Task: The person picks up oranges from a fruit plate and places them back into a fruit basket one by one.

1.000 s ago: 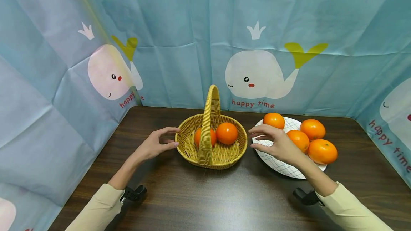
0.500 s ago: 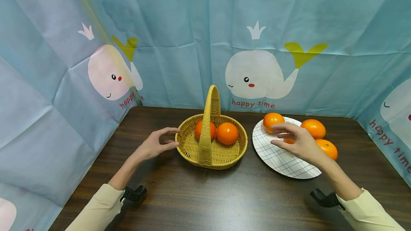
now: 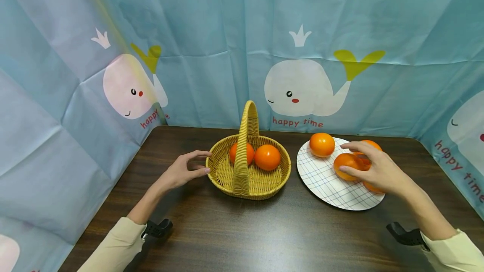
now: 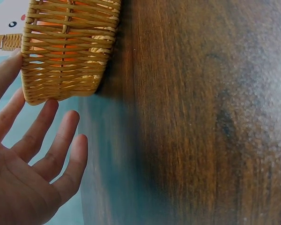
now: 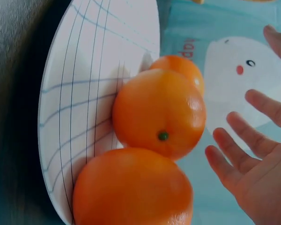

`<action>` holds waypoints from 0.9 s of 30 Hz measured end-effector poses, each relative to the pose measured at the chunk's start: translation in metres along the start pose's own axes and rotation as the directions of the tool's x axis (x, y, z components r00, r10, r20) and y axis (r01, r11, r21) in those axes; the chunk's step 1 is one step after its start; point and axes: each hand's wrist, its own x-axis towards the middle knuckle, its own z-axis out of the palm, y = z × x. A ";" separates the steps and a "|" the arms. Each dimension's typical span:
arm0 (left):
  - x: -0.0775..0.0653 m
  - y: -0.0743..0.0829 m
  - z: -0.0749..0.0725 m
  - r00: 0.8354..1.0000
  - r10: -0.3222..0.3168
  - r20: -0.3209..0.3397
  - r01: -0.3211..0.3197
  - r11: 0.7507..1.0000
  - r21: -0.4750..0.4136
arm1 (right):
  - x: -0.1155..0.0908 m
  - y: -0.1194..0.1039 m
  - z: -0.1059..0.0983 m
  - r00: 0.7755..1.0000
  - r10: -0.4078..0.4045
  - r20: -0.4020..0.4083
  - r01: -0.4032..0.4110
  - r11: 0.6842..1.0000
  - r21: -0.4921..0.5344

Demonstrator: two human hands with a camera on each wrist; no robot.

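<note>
A yellow wicker basket (image 3: 223,175) with a tall arched handle stands on the table, holding two oranges (image 3: 267,157), one partly behind the handle. My left hand (image 3: 183,170) is at its left rim; in the left wrist view, the relaxed fingertips lie against the wicker (image 4: 65,61). To the right, a white plate (image 3: 321,184) with a blue grid bears several oranges (image 3: 322,145). Over the plate, my right hand (image 3: 382,171) hovers around the middle orange (image 3: 344,162) with fingers spread; the right wrist view shows a gap between fingers and fruit. It hides parts of other oranges.
The dark wooden table (image 3: 242,238) stretches in front of the basket and plate. A blue curtain (image 3: 204,87) printed with white whales hangs close behind the table and along its left and right sides. Dark wrist straps (image 3: 156,228) sit at both sleeves.
My right hand has moved right, from beside the basket's right rim to the middle orange on the plate. The left hand and the basket have stayed in place.
</note>
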 end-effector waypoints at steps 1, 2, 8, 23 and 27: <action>0.000 0.000 0.000 1.000 0.000 -0.001 0.000 1.000 0.000 | 0.000 0.000 -0.001 1.000 0.007 0.006 -0.007 1.000 0.000; 0.000 0.000 0.000 1.000 0.000 0.000 0.000 1.000 -0.001 | 0.000 0.001 -0.002 1.000 0.016 0.016 -0.016 1.000 0.003; 0.000 0.000 0.000 1.000 0.007 0.005 -0.007 1.000 -0.014 | 0.000 0.005 -0.004 0.990 0.085 0.112 -0.086 0.996 0.001; 0.000 -0.001 0.000 1.000 0.010 0.011 -0.009 0.999 -0.041 | 0.002 0.019 0.006 0.993 0.032 0.111 -0.024 0.997 -0.071; 0.000 -0.001 0.001 1.000 0.008 0.012 -0.008 0.999 -0.047 | 0.002 0.022 0.007 0.990 0.048 0.133 -0.034 0.994 -0.100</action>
